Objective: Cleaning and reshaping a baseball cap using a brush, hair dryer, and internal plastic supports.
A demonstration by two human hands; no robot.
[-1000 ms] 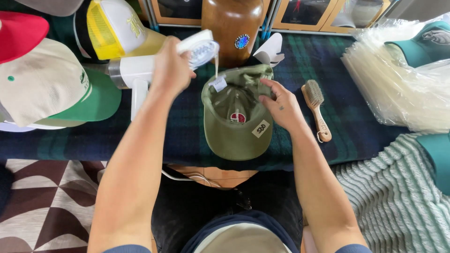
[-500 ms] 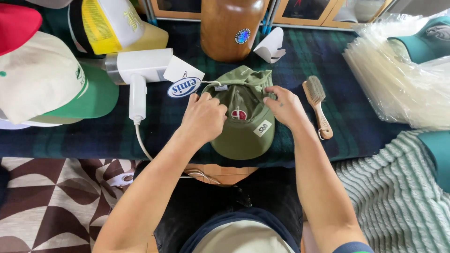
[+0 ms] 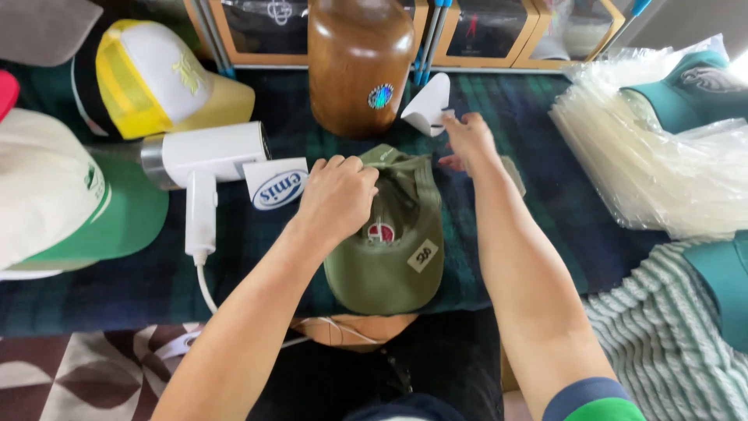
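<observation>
Olive-green cotton cap point(image 3: 389, 249) sits at the middle of the frame on the dark plaid-covered table point(image 3: 530, 234), brim toward me, a small pale tag on its brim. I have my left hand point(image 3: 336, 195) curled closed on the cap's left side, gripping the fabric near the crown. My right hand point(image 3: 467, 136) is further up, just above the cap's back edge, fingers loosely spread and holding nothing that I can see; it partly covers a wooden-handled brush point(image 3: 513, 173). Left of the cap lies a white handheld steamer point(image 3: 204, 160) with an oval label card point(image 3: 276, 185) against it. Above stands a brown rounded wooden block point(image 3: 360, 62). Clear plastic bags point(image 3: 647, 168) are stacked at right.
</observation>
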